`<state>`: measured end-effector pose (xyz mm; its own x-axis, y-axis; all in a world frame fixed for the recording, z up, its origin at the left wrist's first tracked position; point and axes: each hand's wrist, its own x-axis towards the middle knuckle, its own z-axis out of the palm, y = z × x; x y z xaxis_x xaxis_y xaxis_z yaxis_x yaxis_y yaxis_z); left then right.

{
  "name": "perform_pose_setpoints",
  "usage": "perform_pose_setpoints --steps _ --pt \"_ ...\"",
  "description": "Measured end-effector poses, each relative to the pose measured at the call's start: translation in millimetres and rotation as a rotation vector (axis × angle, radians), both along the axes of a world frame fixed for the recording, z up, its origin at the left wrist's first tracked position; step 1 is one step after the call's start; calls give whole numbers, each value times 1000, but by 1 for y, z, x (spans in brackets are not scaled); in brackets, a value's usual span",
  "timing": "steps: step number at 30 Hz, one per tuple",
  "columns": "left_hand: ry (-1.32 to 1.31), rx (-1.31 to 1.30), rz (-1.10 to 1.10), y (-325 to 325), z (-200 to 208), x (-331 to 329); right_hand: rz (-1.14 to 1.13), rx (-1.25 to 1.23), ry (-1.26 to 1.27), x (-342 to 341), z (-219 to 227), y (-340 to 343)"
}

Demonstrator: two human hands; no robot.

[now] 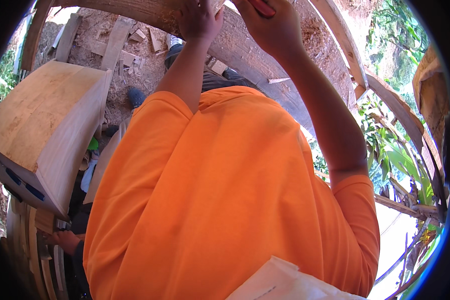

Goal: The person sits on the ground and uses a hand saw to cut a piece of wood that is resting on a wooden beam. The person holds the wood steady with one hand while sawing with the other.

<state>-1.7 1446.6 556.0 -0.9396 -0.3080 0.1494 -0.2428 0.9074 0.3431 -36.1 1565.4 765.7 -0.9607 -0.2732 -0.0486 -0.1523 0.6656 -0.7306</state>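
Both my arms reach up to the top edge of the picture, which cuts off part of the work. My right hand (pixel 275 27) is closed round the red handle (pixel 262 7) of a tool whose working end is out of view. To its left, my left hand (pixel 199 22) bends its fingers over a pale piece of wood (pixel 217 5), its fingertips partly cut off. Beneath both hands lies a long, dusty wooden plank (pixel 250 60).
A wooden cabinet (pixel 45 110) stands at the left. Another person's hand (pixel 67 241) touches wood below it. Offcuts (pixel 137 35) and shavings cover the ground. Boards (pixel 342 42) and green plants (pixel 400 155) line the right. A pale sheet (pixel 290 282) shows at the bottom.
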Motion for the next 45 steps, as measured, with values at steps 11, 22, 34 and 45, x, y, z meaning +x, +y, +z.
perform_pose_setpoints --steps 11,22,34,45 --pt "21 -9 11 0 -3 0 21 18 4 -11 -14 -3" --pt "-22 29 -7 -1 0 0 9 37 -8 -11 -15 -4" --pt "5 -16 -1 -1 1 1 6 18 24 -10 -22 -5" --pt "5 60 -16 -1 4 1 -11 22 -1 -4 -24 -5"
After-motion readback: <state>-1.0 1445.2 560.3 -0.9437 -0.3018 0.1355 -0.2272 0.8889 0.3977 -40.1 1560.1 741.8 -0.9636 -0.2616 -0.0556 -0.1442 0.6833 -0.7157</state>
